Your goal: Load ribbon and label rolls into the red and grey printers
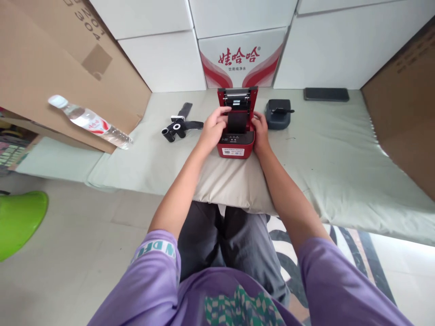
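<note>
A red label printer (235, 150) stands on the padded surface in front of me, its lid (238, 96) raised and tilted back. Inside the open compartment sits a dark roll (237, 122). My left hand (215, 127) grips the printer's left side, with its fingers bent over the rim toward the roll; whether they touch the roll I cannot tell. On the other side, my right hand (260, 131) is wrapped round the printer's right wall. A dark boxy device (278, 118) lies just right of my right hand, and a black strap with tube-like mounts (178, 127) lies left of my left hand.
A water bottle (93, 122) is at the left, near a large cardboard box (68, 59). White cartons (238, 59) line the back. A black phone (326, 94) lies at the back right, beside another brown box (404, 99). A green stool (22, 222) is on the floor.
</note>
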Demonstrator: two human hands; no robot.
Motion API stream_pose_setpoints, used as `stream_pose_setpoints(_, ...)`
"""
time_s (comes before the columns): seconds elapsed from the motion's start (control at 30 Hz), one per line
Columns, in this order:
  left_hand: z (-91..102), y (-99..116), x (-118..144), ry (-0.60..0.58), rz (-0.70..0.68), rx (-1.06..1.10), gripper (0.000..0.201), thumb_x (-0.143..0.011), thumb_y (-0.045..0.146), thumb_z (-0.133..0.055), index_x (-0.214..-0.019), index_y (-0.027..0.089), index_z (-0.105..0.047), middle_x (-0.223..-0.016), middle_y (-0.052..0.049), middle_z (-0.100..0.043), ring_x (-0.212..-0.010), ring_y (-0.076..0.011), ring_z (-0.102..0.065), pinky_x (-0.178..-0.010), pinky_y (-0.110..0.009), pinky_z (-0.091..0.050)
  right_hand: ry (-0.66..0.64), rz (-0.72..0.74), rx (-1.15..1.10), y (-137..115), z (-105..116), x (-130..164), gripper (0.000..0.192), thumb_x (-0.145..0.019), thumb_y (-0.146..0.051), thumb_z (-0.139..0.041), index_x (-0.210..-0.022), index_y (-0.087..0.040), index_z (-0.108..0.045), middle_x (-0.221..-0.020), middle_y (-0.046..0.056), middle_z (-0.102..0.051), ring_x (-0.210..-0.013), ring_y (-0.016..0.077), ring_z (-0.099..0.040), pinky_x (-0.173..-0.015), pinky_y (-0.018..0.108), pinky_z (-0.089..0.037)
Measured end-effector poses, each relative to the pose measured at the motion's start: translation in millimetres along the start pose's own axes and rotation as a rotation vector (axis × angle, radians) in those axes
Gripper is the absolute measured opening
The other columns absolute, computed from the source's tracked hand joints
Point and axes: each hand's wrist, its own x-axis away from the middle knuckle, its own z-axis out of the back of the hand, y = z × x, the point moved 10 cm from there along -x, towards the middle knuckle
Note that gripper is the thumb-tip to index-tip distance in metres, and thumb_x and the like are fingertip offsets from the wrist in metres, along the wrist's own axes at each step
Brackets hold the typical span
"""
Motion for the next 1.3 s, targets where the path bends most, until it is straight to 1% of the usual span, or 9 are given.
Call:
stream_pose_setpoints(0.1, 3.9, 0, 8, -0.079, 0.006, 0.106, 0.040, -0.091, 0.016, -0.046, -0.119, 0.021, -0.073, -0.094, -0.005, -0.081, -0.100, -0.0210, -0.079, -0.102, -0.039, -0.059, -0.030, -0.017, -0.013, 4, -2, -2, 0.068, -0.072, -0.080, -0.078, -0.116, -0.031, -0.062, -0.120, 0.002, -0.075, -0.116, 0.0236, -0.071, -0.108, 0.044, -0.060)
stream_pose_setpoints(0.23, 4.9, -3, -16, -0.172, -0.049, 0.028, 0.035, -0.088, 0.013, -0.050, -0.111, 0.018, -0.076, -0.099, -0.006, -0.081, -0.095, -0.0193, -0.076, -0.096, -0.037, -0.059, -0.010, -0.040, -0.041, 8, 1, -3, 0.071, -0.066, -0.082, -0.083, -0.114, -0.032, -0.064, -0.117, 0.001, -0.077, -0.113, 0.0234, -0.073, -0.108, 0.045, -0.061)
stream_pose_setpoints(0.47, -34.3, 3, -48, -0.640, -0.192, -0.431, 0.024, -0.078, 0.012, -0.058, -0.091, 0.016, -0.078, -0.080, -0.002, -0.073, -0.081, -0.0193, -0.068, -0.084, -0.032, -0.052, -0.044, -0.041, -0.030, 10, -2, -3, 0.072, -0.070, -0.083, -0.081, -0.117, -0.031, -0.062, -0.117, 0.003, -0.077, -0.113, 0.0263, -0.075, -0.108, 0.047, -0.062)
stream_pose_setpoints(0.63, -54.7, 6, -49, -0.756, -0.165, -0.705, 0.034, -0.074, 0.014, -0.062, -0.100, 0.023, -0.081, -0.088, -0.002, -0.076, -0.084, -0.0210, -0.069, -0.084, -0.032, -0.050, -0.057, -0.034, -0.026, 10, -2, -4, 0.072, -0.071, -0.084, -0.079, -0.118, -0.032, -0.061, -0.121, 0.003, -0.076, -0.118, 0.0271, -0.074, -0.109, 0.048, -0.061)
stream_pose_setpoints(0.73, -56.9, 1, -58, -0.703, -0.114, -0.782, 0.043, -0.071, 0.014, -0.066, -0.108, 0.027, -0.083, -0.092, -0.002, -0.077, -0.096, -0.0252, -0.072, -0.094, -0.035, -0.051, -0.065, -0.032, -0.015, 9, -3, -4, 0.072, -0.071, -0.084, -0.078, -0.118, -0.032, -0.061, -0.122, 0.004, -0.076, -0.121, 0.0273, -0.073, -0.110, 0.048, -0.060)
stream_pose_setpoints(0.83, -54.4, 1, -63, -0.647, -0.132, -0.731, 0.035, -0.067, 0.012, -0.070, -0.096, 0.025, -0.084, -0.081, -0.002, -0.075, -0.099, -0.0277, -0.072, -0.098, -0.038, -0.051, -0.063, -0.035, -0.005, 8, -3, -3, 0.070, -0.073, -0.083, -0.078, -0.118, -0.032, -0.060, -0.122, 0.004, -0.075, -0.120, 0.0268, -0.072, -0.110, 0.048, -0.060)
stream_pose_setpoints(1.07, -29.1, -7, -51, -0.591, -0.021, -0.164, 0.016, -0.069, 0.016, -0.079, -0.085, 0.015, -0.077, -0.079, -0.004, -0.073, -0.081, -0.0233, -0.071, -0.084, -0.039, -0.059, -0.032, -0.062, -0.024, 8, -3, -1, 0.067, -0.072, -0.079, -0.082, -0.114, -0.032, -0.063, -0.120, 0.003, -0.077, -0.118, 0.0254, -0.073, -0.111, 0.047, -0.061)
stream_pose_setpoints(1.17, 8.1, -15, -45, -0.378, 0.031, 0.140, 0.031, -0.066, 0.017, -0.087, -0.095, 0.015, -0.075, -0.084, -0.004, -0.074, -0.083, -0.0213, -0.073, -0.081, -0.035, -0.061, -0.038, -0.059, -0.031, 6, -4, 0, 0.065, -0.074, -0.077, -0.081, -0.116, -0.031, -0.063, -0.122, 0.004, -0.077, -0.117, 0.0249, -0.074, -0.111, 0.047, -0.061)
stream_pose_setpoints(1.3, 99.8, -45, -18, 0.146, 0.012, 0.489, 0.036, -0.071, 0.029, -0.091, -0.095, 0.020, -0.066, -0.075, 0.003, -0.061, -0.065, -0.0112, -0.064, -0.057, -0.020, -0.050, -0.037, -0.061, -0.017, 4, -3, 2, 0.062, -0.077, -0.075, -0.080, -0.117, -0.031, -0.064, -0.121, 0.004, -0.077, -0.118, 0.0246, -0.074, -0.111, 0.046, -0.061)
